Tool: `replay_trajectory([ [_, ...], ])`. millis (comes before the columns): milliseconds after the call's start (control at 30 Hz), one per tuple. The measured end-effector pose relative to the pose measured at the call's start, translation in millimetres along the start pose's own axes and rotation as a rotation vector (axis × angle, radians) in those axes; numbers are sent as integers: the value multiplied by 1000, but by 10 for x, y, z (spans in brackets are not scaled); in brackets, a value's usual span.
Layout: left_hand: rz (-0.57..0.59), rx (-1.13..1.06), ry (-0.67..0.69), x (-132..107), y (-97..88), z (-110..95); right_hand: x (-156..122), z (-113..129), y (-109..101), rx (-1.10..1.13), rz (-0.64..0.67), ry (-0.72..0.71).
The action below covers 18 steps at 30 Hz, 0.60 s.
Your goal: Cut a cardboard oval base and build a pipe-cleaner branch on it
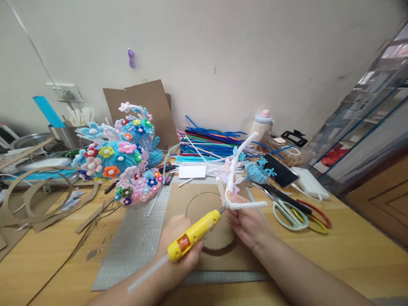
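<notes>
Table (353, 240), left fingers (177, 223) gripping glue gun (195, 235), right fingers (235, 198) holding white stem (230, 182)

The person's L forearm (149, 282) & R forearm (299, 270) are bare as far as they show, approx. smooth, wider twd the elbow end, narrowing at the wrists (265, 243), also bare. L hand (175, 228) & R hand (250, 221), i.e. both hands, are ungloved; nail detail's too small & blurred to tell.
</notes>
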<state>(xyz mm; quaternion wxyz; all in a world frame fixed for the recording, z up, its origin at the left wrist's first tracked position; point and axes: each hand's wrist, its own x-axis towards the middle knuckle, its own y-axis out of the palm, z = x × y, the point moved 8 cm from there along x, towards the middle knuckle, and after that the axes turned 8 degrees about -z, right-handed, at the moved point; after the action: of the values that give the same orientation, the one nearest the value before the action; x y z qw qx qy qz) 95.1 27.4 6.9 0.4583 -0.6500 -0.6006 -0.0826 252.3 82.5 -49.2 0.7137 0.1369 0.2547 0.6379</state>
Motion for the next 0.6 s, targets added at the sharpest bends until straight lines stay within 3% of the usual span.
replay_trajectory([
  [300,-25,-128,-34,23,-85,-23,42,66,-115,2,-153,-62],
  [600,-12,-142,131,48,-18,-319,6,-155,-90,-19,-206,-3],
])
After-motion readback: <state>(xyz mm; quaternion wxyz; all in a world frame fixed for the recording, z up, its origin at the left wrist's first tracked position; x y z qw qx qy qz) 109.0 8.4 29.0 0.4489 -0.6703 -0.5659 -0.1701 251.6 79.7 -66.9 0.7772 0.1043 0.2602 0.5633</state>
